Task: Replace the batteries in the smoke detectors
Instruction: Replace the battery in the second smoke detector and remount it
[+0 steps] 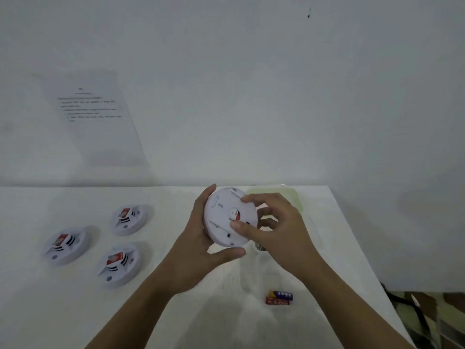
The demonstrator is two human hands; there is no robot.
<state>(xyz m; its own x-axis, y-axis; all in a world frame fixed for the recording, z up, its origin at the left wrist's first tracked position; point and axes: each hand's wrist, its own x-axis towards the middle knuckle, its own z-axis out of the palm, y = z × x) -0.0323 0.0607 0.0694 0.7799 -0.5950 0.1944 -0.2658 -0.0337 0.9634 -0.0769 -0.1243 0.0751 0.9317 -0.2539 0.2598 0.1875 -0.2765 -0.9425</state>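
Note:
A round white smoke detector (221, 217) is held above the table with its back plate facing me. My left hand (201, 238) cups its left rim and underside. My right hand (274, 227) grips its right edge, thumb and forefinger pressed on the back plate near a red spot at the centre. Three more white smoke detectors lie face up on the left of the table: one (129, 219) at the back, one (66, 245) at the far left, one (119, 265) nearer me. Two batteries (278, 297), one blue and one red, lie side by side near the front right.
A pale green shallow container (294, 195) sits at the table's back edge behind my right hand. A small object (260, 246) is partly hidden under my right hand. A printed sheet (93, 117) hangs on the white wall. The table's right edge (364, 248) drops to a patterned floor.

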